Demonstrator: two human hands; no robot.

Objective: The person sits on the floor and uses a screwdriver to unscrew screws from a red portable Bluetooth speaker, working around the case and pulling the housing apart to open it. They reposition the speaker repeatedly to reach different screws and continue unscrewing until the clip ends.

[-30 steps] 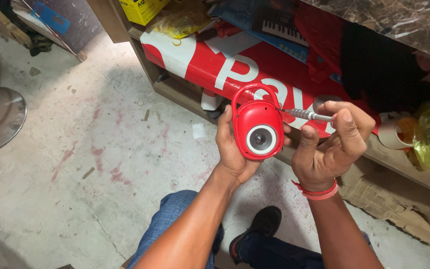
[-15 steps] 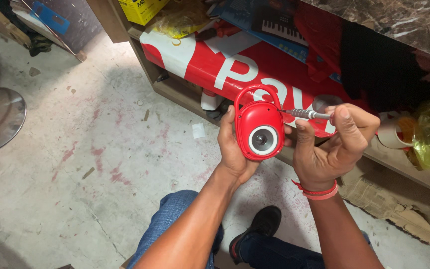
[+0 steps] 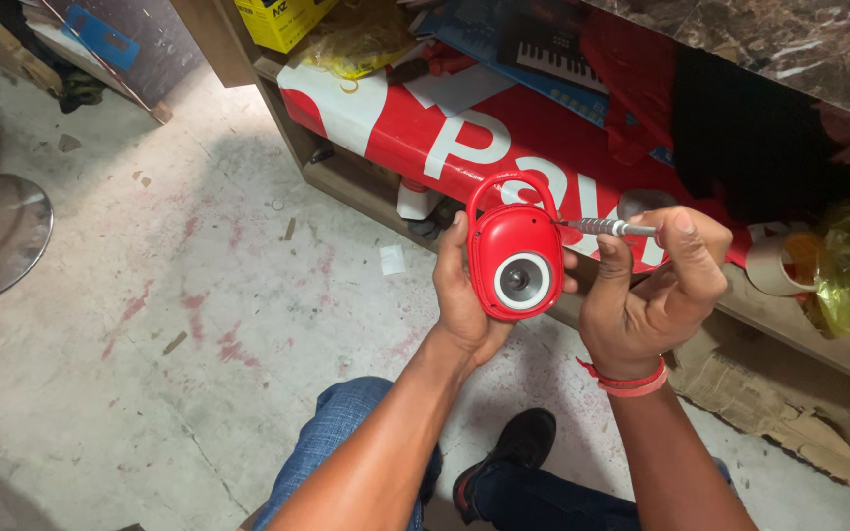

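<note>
up close, the left hand (image 3: 464,295) wraps the small red speaker (image 3: 515,258) from its left side, round grille facing up at the camera. the right hand (image 3: 651,295) pinches a slim metal screwdriver (image 3: 604,227), shaft lying level, tip touching the speaker's upper right edge. behind sits a red-and-white box (image 3: 425,128) on a low shelf (image 3: 346,182).

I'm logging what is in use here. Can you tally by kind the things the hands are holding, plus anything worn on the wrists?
Red portable speaker with a loop handle, in the left hand: 1
Small metal screwdriver, in the right hand: 1
Red wristband, on the right wrist: 1
Total: 3
</note>
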